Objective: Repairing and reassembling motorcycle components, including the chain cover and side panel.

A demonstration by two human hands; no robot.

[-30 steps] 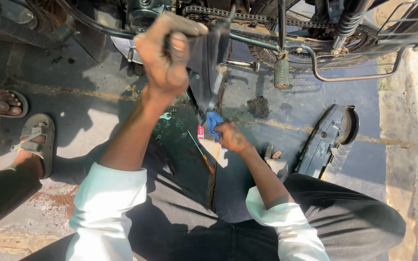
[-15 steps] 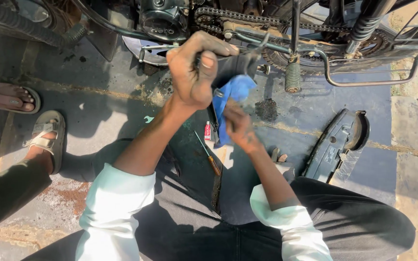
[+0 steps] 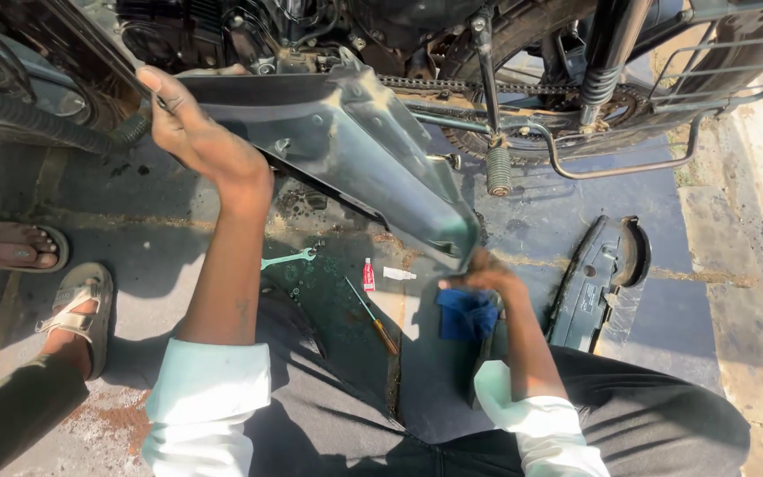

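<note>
Between hands: dark cover panel (image 3: 346, 141); left hand (image 3: 196, 132) grips top, right hand (image 3: 485, 281) pinches bottom, blue cloth (image 3: 467, 315).

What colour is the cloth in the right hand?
Blue; the cloth hangs below the right hand, clearest in the head view.

Head-worn view, close, looking down
</note>
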